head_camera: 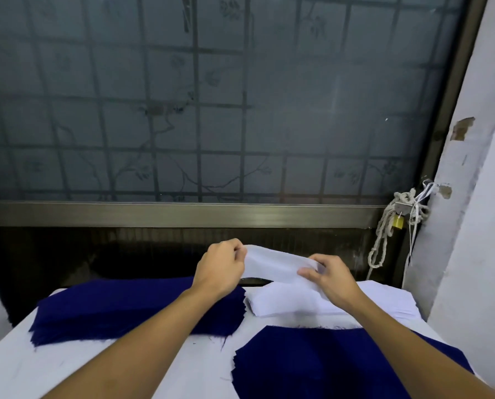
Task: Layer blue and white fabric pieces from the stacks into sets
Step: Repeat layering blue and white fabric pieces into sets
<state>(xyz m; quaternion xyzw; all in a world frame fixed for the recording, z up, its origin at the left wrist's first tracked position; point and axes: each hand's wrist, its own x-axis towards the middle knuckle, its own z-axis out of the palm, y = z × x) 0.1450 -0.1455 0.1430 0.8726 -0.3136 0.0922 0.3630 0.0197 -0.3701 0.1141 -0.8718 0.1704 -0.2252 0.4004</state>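
White fabric piece [272,264] held mid-frame above white stack [326,302], left hand [221,269] and right hand [331,276] fingers pinching its ends, likely separating single layer; blue stack [131,308] lower left on tabletop [67,370].

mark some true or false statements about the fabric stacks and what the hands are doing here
1. The left hand and right hand hold one white fabric piece between them, lifted off the table. True.
2. The white stack lies to the left of the blue stack. False: the white stack is to the right of it.
3. The near pile, closest to the person, has a white piece on top. False: its top piece is dark blue.
4. A yellow padlock hangs by a knotted rope at the window's lower right corner. True.
5. The left hand rests flat on the blue stack. False: it pinches one end of the white fabric piece above it.
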